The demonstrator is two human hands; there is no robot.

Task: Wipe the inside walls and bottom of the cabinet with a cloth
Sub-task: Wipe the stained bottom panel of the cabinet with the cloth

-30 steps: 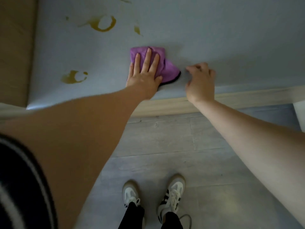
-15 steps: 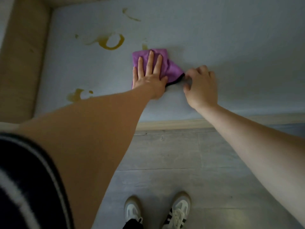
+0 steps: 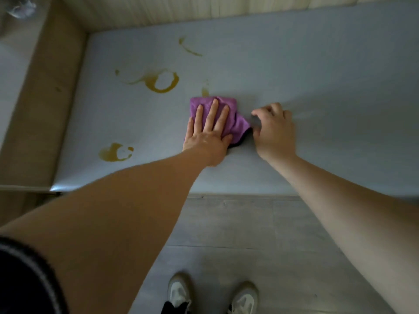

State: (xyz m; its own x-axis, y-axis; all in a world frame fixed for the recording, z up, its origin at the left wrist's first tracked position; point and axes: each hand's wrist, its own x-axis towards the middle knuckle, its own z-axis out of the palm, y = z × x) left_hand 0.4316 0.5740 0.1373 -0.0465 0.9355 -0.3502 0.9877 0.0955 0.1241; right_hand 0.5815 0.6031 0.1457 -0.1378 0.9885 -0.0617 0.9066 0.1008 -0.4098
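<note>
A purple cloth point(image 3: 240, 125) lies on the grey cabinet bottom point(image 3: 328, 82), near its middle. My left hand point(image 3: 207, 133) presses flat on the cloth with straight fingers spread. Just right of it, my right hand point(image 3: 275, 132) rests on the bottom with fingers loosely curled, its thumb beside the cloth's right corner; a grip on the corner does not show. Yellow-brown stains mark the bottom: a ring point(image 3: 163, 82) left of and beyond the cloth, a streak point(image 3: 190, 48) farther back, a blotch point(image 3: 115, 152) at the near left, and a small spot point(image 3: 205, 91) at the cloth's far edge.
The wooden left wall point(image 3: 43, 105) carries a small yellow speck. A pale ribbed back wall point(image 3: 181, 10) closes the far side. Grey plank floor point(image 3: 226, 225) lies in front of the cabinet's front edge, with my two white shoes point(image 3: 179, 293) below.
Both hands and the cloth have moved deeper into the cabinet, toward the small spot. My right hand has closed in on the cloth's right corner. The view now takes in the back wall.
</note>
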